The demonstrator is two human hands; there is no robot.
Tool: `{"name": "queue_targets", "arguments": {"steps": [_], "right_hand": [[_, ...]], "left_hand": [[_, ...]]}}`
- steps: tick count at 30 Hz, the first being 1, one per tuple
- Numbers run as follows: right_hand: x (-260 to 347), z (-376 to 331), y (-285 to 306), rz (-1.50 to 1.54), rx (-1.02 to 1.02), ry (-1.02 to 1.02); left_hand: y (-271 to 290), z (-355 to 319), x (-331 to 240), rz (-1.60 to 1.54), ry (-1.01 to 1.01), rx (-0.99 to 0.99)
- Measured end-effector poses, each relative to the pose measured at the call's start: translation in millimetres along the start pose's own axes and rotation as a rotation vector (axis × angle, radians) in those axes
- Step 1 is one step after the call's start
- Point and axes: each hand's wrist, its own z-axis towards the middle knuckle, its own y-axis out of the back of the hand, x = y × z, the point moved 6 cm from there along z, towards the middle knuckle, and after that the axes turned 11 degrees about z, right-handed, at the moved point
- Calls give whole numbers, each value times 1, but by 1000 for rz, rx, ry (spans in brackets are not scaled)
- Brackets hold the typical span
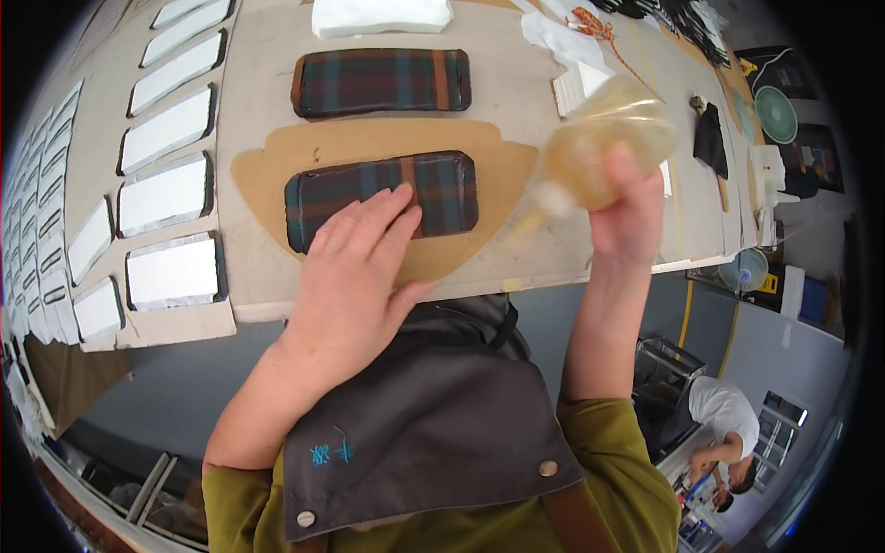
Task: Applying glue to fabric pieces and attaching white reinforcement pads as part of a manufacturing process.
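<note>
Brown plaid cloth is pressed by the flat left hand, a bottle gripped by the right hand; ten-o'clock white pieces seem done, the twelve-o'clock plaid piece unstarted.

Clock from view centre: orange braided cord at 1, loosely bunched; round green plastic-looking basin at 2; translucent bluish bucket at 3, blue box farther out; person in white short-sleeved shirt at 4, bent over; grey metal frame at 8.
</note>
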Motion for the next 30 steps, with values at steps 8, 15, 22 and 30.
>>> {"name": "queue_targets", "arguments": {"steps": [8,15,22,30], "right_hand": [[-7,6,-67,282,59,-7],[-54,-10,-140,-110,332,56],[-49,-6,-146,-197,322,62],[-27,-1,-117,-303,336,92]], "left_hand": [[26,-48,77,-306,421,-452],[8,-55,74,-362,413,-450],[7,-55,77,-369,440,-426],[8,-56,75,-340,393,-474]]}}
